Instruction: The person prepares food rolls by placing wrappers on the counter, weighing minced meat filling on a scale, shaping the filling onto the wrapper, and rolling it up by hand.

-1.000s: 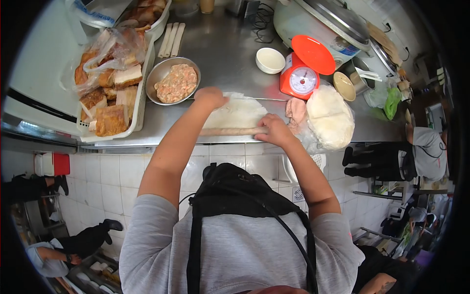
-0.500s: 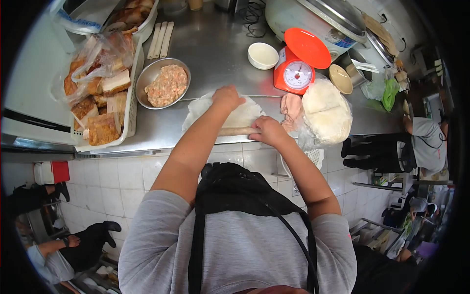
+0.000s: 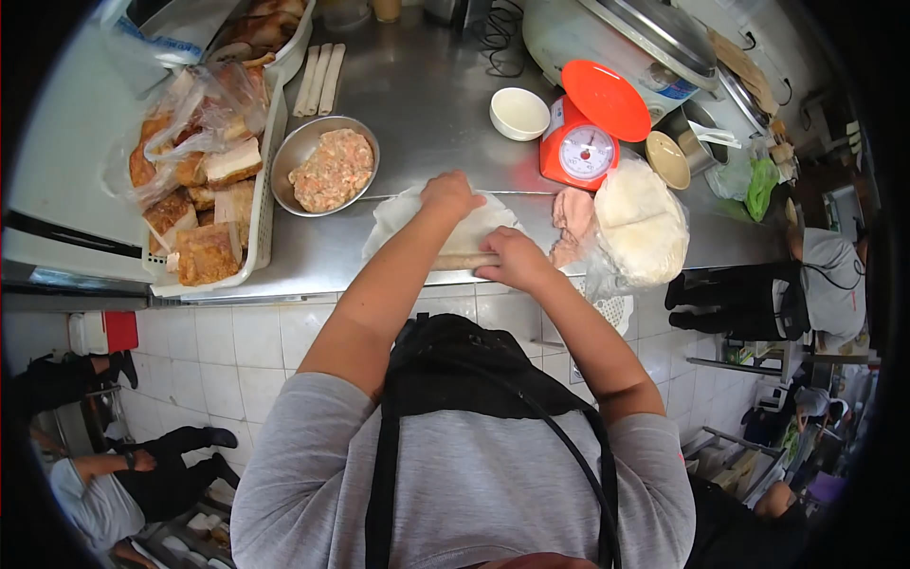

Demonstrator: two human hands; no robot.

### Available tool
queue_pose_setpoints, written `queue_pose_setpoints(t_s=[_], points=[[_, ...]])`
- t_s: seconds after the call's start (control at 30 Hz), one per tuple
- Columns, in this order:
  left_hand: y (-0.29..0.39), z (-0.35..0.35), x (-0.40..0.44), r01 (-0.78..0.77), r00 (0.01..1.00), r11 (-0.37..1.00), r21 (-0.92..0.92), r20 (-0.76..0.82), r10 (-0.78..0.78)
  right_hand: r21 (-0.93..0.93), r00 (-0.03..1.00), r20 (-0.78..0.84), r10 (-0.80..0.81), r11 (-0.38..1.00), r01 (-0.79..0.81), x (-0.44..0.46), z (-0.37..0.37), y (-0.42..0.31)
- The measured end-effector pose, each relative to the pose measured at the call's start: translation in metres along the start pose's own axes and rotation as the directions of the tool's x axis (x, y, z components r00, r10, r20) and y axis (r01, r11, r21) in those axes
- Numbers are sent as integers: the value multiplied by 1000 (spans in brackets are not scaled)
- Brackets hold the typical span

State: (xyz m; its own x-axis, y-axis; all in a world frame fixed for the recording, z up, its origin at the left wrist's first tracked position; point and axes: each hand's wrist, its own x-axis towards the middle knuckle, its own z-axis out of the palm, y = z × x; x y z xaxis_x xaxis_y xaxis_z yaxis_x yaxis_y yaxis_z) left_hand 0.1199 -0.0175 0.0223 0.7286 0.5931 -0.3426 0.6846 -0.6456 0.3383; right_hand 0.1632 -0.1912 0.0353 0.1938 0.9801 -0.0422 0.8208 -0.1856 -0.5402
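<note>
A thin whitish wrapper sheet (image 3: pixel 391 223) lies on the steel counter at its near edge. Along the sheet's near side runs a slim pale roll (image 3: pixel 460 262). My right hand (image 3: pixel 517 260) has its fingers closed round the roll's right end. At the sheet's far edge is my left hand (image 3: pixel 453 196), its fingers bent down and closed against the sheet, fingertips hidden. A metal bowl of minced filling (image 3: pixel 332 171) stands left of the sheet. To the right lie a pink lump of meat paste (image 3: pixel 573 223) and a stack of round wrappers (image 3: pixel 643 228) in plastic.
A white basket (image 3: pixel 261 228) of meat slabs stands at left. Several finished rolls (image 3: pixel 320 81) lie farther back. A white bowl (image 3: pixel 519 114), a red kitchen scale (image 3: pixel 580 152) and a large lidded pot (image 3: pixel 588 43) stand at back right. Other people (image 3: pixel 829 280) are farther off.
The whole view has shifted slightly. My right hand has moved a little left along the roll. My left hand stays at the sheet's far edge.
</note>
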Motion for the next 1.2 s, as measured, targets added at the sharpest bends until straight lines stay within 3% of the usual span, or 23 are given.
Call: queue_pose_setpoints(t_s=[0.37,0.47,0.6,0.67,0.9,1.0,1.2], points=[[-3,-2,-2,-8,1000,999,-39,17,9,7,993,-97,-70,997,71,4,18,-18],[-7,-8,-2,-106,993,991,-79,35,109,16,989,-122,-82,996,85,14,35,-32],[-28,-2,8,-161,980,939,-303,63,188,2,978,-170,-122,992,125,15,49,-30],[-34,-5,7,-176,972,897,-406,74,225,-40,989,-117,-91,995,87,17,45,-36],[-47,0,5,-244,947,832,-498,60,314,-110,985,-137,-104,990,89,32,59,-59],[-51,-3,1,-244,941,799,-550,65,332,-108,996,-37,-85,991,81,34,53,-60],[-55,-2,-4,-311,919,787,-533,42,392,-93,990,-119,-79,993,68,43,71,-79]])
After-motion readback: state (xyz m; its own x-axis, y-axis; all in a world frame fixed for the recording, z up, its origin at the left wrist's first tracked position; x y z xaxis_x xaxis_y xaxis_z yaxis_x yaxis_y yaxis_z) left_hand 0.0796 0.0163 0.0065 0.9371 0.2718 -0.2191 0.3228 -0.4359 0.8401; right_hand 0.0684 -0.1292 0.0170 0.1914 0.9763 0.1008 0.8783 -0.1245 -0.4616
